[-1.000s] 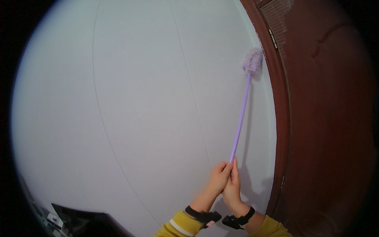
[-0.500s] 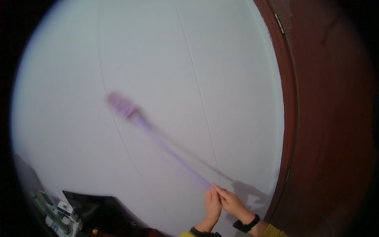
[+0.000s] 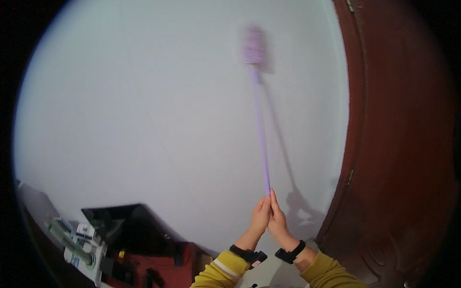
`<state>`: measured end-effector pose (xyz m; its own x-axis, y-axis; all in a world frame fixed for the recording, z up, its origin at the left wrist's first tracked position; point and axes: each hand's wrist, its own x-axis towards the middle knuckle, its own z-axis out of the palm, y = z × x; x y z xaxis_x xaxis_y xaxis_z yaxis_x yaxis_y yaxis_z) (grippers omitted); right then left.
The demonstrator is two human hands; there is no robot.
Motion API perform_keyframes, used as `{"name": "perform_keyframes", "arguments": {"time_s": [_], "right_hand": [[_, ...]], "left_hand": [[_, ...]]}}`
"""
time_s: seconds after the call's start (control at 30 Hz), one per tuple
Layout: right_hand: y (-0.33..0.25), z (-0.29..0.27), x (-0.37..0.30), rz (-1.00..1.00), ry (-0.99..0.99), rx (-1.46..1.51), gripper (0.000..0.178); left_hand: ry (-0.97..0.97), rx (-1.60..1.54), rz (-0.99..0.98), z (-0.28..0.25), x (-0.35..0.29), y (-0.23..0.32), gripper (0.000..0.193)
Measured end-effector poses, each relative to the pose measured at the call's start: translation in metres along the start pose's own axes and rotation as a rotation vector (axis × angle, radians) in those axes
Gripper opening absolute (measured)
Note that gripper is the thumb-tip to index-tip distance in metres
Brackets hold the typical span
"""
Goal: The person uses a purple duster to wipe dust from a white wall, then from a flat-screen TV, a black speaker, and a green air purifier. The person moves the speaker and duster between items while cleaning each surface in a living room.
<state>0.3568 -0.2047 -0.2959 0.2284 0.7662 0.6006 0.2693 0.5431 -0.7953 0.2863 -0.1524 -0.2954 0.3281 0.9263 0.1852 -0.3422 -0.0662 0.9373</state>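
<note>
A purple duster (image 3: 259, 115) on a long thin handle stands nearly upright against the pale wall (image 3: 144, 105), its fluffy head blurred and high up, close to the wall surface; whether it touches there cannot be told. The duster throws a thin shadow on the wall just to its right. Both hands are pressed together around the handle's lower end: the left hand (image 3: 260, 217) and the right hand (image 3: 277, 220) are clenched on it, palms facing, each wrist wearing a black band over a yellow sleeve. To the right, a dark red-brown wooden door frame (image 3: 357, 144) curves along the wall's edge, near the duster head but apart from it. Below left sit a black monitor-like panel (image 3: 115, 216), a red bag (image 3: 158, 261) and small boxes (image 3: 79, 240).
</note>
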Motion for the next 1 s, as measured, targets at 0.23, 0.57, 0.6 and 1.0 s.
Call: {"name": "perform_keyframes", "arguments": {"time_s": [0.23, 0.57, 0.6, 1.0], "right_hand": [[-0.052, 0.049, -0.032, 0.046, -0.455, -0.177, 0.065], [-0.071, 0.179, -0.189, 0.32, -0.26, 0.165, 0.057], [-0.074, 0.185, -0.198, 0.362, -0.241, 0.237, 0.058], [-0.079, 0.177, -0.301, 0.683, -0.745, 0.317, 0.064]], "left_hand": [[0.332, -0.248, 0.076, -0.06, -0.09, 0.017, 0.038], [0.401, 0.235, 0.026, -0.173, -0.211, 0.009, 0.036], [0.402, 0.32, -0.02, -0.18, -0.217, 0.007, 0.04], [0.528, 0.228, -0.275, -0.269, -0.273, 0.007, 0.029]]}}
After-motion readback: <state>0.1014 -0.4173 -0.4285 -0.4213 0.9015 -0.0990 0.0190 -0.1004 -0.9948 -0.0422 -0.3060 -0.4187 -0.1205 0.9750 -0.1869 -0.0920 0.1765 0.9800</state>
